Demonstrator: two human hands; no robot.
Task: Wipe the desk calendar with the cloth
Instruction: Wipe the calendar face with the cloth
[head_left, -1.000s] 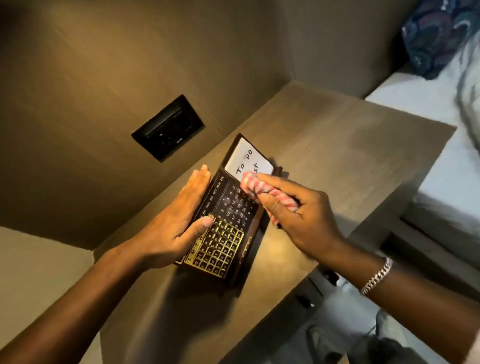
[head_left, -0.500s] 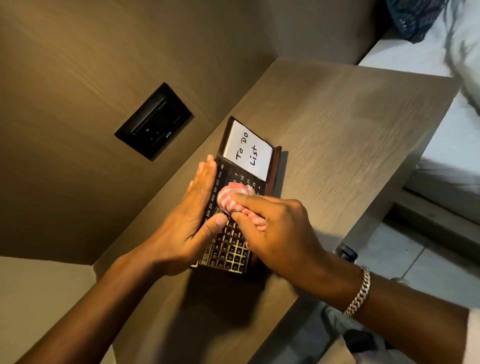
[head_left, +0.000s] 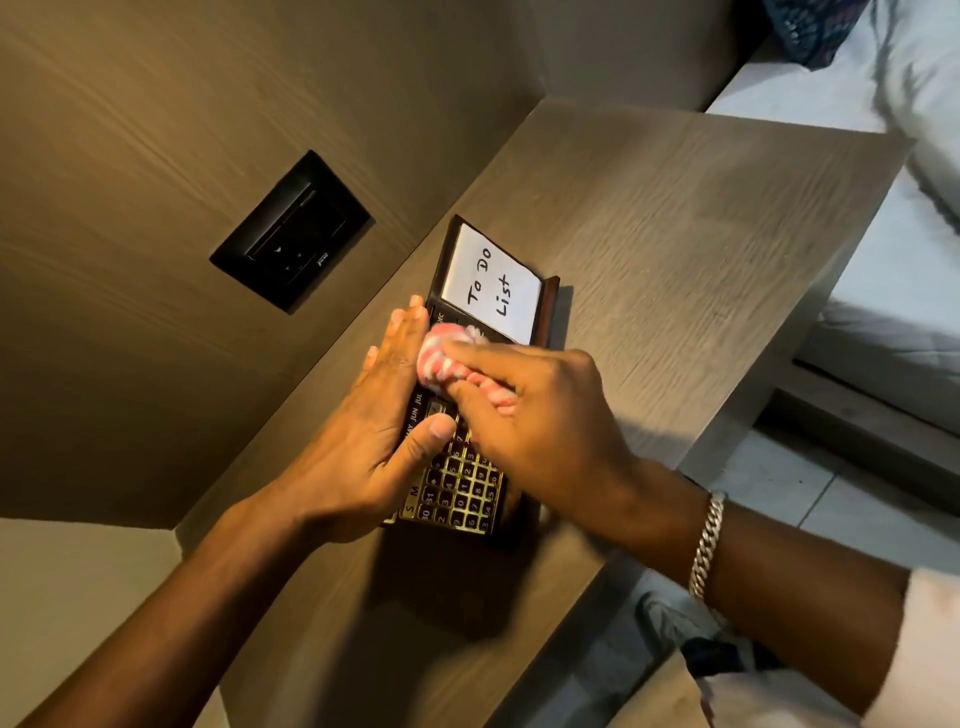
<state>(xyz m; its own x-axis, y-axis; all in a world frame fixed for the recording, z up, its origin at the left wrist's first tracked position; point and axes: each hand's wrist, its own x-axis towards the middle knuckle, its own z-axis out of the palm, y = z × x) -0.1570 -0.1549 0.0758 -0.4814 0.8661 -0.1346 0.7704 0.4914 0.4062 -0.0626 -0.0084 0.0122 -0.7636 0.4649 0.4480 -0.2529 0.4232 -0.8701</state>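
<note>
A dark desk calendar (head_left: 462, 488) with gold-framed date squares lies flat on the wooden shelf (head_left: 675, 249). A white "To Do List" note (head_left: 491, 283) sits in its far end. My left hand (head_left: 374, 441) presses along the calendar's left edge, thumb resting on the date grid. My right hand (head_left: 540, 421) grips a bunched pink-and-white striped cloth (head_left: 441, 358) and pushes it against the calendar's middle, just below the note. The middle rows of the calendar are hidden under my hands.
A black switch plate (head_left: 291, 234) is set in the wood-panel wall to the left. A bed with white sheets (head_left: 893, 249) lies beyond the shelf's right edge. Tiled floor (head_left: 810, 499) shows below the shelf's front edge. A metal bracelet (head_left: 706, 545) circles my right wrist.
My right hand slid the cloth from the calendar's right side toward its left, up against my left fingers. My left hand stayed pressed on the calendar.
</note>
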